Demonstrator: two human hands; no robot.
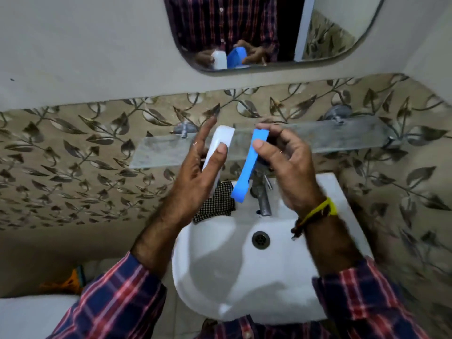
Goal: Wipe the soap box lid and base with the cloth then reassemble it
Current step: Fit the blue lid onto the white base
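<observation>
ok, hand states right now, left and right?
Left hand: closed on the white piece of the soap box.
Right hand: closed on the blue piece.
Cloth lies unheld on the sink.

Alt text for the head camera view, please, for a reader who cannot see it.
Over a white sink, the left hand holds the white soap box part and the right hand holds the blue part, the two apart. A checked cloth lies on the sink rim beside the tap, below a glass shelf.
</observation>
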